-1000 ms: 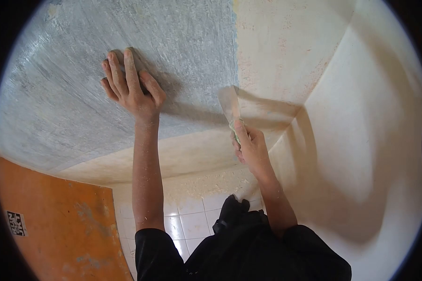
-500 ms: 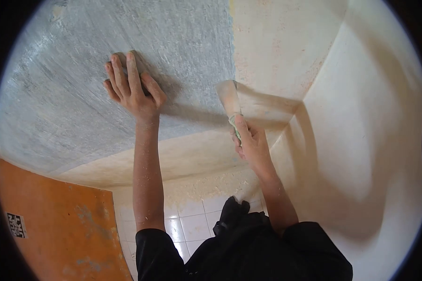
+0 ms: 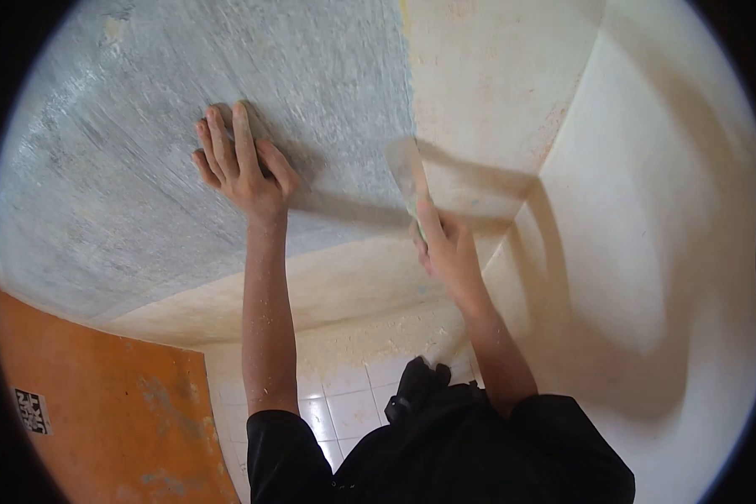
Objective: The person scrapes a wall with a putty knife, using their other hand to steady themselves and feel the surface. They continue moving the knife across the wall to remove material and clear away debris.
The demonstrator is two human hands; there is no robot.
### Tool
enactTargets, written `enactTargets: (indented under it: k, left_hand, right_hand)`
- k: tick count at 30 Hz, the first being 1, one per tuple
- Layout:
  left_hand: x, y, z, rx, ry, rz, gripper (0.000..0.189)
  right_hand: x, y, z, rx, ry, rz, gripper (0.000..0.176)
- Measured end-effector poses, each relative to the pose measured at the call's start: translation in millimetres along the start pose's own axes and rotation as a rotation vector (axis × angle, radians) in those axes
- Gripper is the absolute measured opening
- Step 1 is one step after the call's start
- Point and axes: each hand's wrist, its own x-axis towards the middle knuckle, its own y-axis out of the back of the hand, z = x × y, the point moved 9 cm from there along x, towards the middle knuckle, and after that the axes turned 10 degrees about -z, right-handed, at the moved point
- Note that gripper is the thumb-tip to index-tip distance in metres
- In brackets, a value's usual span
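My left hand (image 3: 248,178) lies with fingers spread against the grey, streaky area of the wall (image 3: 336,101). In my right hand (image 3: 452,256) is a putty knife (image 3: 407,168), its thin handle wrapped by my fingers and the thumb laid along it toward the blade. The wide blade points up, over the border where the grey area meets the cream-coloured wall (image 3: 496,84). Motion slightly blurs the blade and this hand. Dust and small flakes cling to my forearms.
A corner line (image 3: 554,151) separates the cream wall from a pale side wall (image 3: 630,252) carrying my shadow. At lower left stands an orange wall (image 3: 101,395) with a black-and-white sticker (image 3: 31,411). Below, scraped crumbs lie near white floor tiles (image 3: 350,413).
The view has shifted and turned a little. My right hand sits slightly higher, with the putty knife still in it. The left hand keeps its spread pose on the wall.
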Motion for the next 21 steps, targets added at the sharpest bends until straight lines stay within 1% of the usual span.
enactTargets:
  k: [2,3,5,6,8,9,11,12,13,15,16,17,18,20,21]
  left_hand:
    - [-2.3,-1.3,-0.9,0.008,0.0,-0.028,0.045]
    - [-2.8,0.0,-1.6,0.009,0.002,-0.03,0.045]
    - [-2.3,0.2,0.0,-0.011,-0.008,-0.024,0.045]
    - [-4.7,-0.1,1.0,-0.019,-0.007,-0.028,0.045]
    - [-5.6,-1.1,-2.2,-0.034,-0.017,-0.041,0.045]
    - [-4.9,0.6,-3.3,-0.032,-0.02,-0.034,0.045]
    - [-7.0,-0.3,-3.8,-0.07,0.022,-0.134,0.046]
    - [-6.8,0.5,-3.0,-0.095,0.038,-0.202,0.05]
    - [-8.1,6.7,-0.1,-0.099,0.04,-0.196,0.05]
    - [-13.3,7.0,-3.2,-0.313,0.136,-0.279,0.053]
    - [-16.7,10.8,-0.5,-0.313,0.13,-0.275,0.053]
    - [-24.0,7.5,1.2,-0.288,0.166,-0.337,0.054]
    - [-31.1,1.1,4.4,-0.266,0.208,-0.405,0.057]
    - [-32.2,0.1,15.5,-0.295,0.243,-0.438,0.057]
    - [-34.0,0.4,19.8,-0.31,0.274,-0.462,0.058]
  right_hand:
    - [-12.9,2.2,25.5,0.04,-0.23,0.054,0.052]
    - [-11.8,0.7,20.4,0.039,-0.232,0.052,0.052]
    - [-2.8,-5.7,-8.7,-0.01,-0.086,0.005,0.051]
    - [-2.0,-6.0,-8.6,-0.011,-0.09,0.013,0.051]
    - [5.9,-12.6,-14.4,0.01,-0.034,-0.003,0.049]
    - [7.4,-12.3,-8.2,0.011,-0.027,-0.005,0.049]
    - [-0.2,-11.5,26.8,0.052,-0.05,-0.035,0.048]
    - [-4.5,-12.4,42.2,0.048,-0.048,-0.034,0.048]
    - [-9.7,-14.0,60.7,0.091,-0.078,-0.042,0.048]
    - [-12.1,-18.0,68.3,0.133,-0.101,-0.052,0.049]
    - [-10.7,-19.6,69.3,0.133,-0.118,-0.042,0.049]
    - [-10.0,-19.4,70.9,0.134,-0.138,-0.027,0.049]
    - [-5.5,-19.6,63.6,0.134,-0.143,-0.018,0.049]
    - [8.3,-21.4,25.3,0.087,0.002,-0.026,0.047]
    - [9.0,-19.3,22.9,0.09,-0.012,-0.017,0.047]
